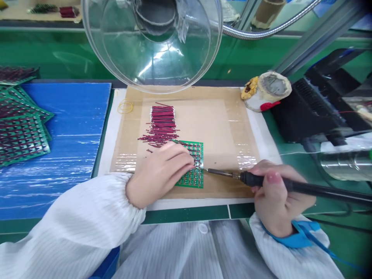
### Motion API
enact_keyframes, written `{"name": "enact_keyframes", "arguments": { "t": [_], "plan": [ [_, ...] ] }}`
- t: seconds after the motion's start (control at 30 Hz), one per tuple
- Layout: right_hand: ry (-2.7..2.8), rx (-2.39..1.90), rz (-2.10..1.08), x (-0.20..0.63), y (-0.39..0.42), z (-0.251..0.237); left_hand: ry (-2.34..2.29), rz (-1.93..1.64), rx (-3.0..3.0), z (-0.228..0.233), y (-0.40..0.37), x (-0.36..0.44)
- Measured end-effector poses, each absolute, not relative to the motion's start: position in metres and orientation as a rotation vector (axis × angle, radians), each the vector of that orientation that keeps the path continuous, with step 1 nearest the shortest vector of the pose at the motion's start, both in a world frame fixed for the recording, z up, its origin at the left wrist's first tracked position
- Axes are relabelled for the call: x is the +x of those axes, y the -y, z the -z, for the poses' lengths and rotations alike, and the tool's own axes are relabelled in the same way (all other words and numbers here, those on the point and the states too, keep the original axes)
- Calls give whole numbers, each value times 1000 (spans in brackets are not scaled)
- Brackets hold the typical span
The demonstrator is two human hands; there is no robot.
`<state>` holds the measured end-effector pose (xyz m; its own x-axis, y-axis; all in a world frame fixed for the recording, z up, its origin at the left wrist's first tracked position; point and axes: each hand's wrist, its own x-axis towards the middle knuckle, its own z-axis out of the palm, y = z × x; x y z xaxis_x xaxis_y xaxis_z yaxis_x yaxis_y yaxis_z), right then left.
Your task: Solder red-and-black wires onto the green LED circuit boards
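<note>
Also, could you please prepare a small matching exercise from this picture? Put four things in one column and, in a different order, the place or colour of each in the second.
1. Soldering iron
2. Loose wires
3. Single board
4. Stacked boards

A. on the blue sheet
B. under the left hand
C. in the right hand
D. dark red

Pairs: 1-C, 2-D, 3-B, 4-A

Green circuit board flat; soldering iron, tip at right edge.
</note>
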<state>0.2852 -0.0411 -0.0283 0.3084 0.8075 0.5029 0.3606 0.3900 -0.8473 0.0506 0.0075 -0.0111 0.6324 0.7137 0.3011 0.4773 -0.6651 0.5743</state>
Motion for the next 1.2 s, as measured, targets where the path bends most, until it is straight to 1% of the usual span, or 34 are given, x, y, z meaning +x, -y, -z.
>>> {"name": "enact_keyframes", "arguments": {
  "t": [0.2,0.63,0.9,1.07,1.2],
  "plan": [
    [1369,-1186,-471,283,42,32,-1097,-637,2384,18,3,54],
    [1454,-1222,-504,285,43,34,-1123,-663,2408,20,6,57],
    [1359,-1219,-461,281,41,30,-1126,-623,2374,19,5,56],
    [1401,-1278,-478,282,43,29,-1119,-606,2360,18,4,56],
    [1427,-1239,-482,283,43,30,-1137,-594,2360,16,4,58]
  ]
}}
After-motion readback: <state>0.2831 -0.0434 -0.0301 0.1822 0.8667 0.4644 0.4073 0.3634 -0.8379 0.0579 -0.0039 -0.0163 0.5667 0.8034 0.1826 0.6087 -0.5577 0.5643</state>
